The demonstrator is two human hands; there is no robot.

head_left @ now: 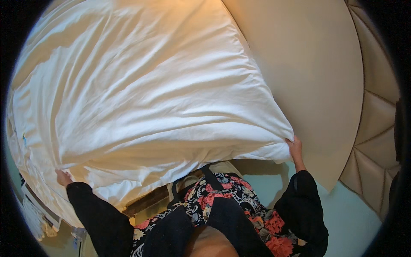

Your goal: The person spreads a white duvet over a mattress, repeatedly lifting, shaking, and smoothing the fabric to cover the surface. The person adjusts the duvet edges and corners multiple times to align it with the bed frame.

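Observation:
A large white duvet (154, 85) spreads over the bed, with long wrinkles running across it. My right hand (295, 149) grips its near right corner, fingers closed on the cloth. Farther left along the near edge, my left hand (64, 177) pinches the fabric, and folds gather beside it. Between the two hands the duvet's near edge sags toward my body. To the right of the duvet a smooth beige mattress surface (312, 77) lies bare.
A tan padded headboard (374, 141) curves along the right side. Pale floor (351, 214) shows at lower right. Beneath the duvet's near edge is a brown wooden edge (147, 203). White cloth-like items (34, 218) and a clear plastic object (78, 234) sit at lower left.

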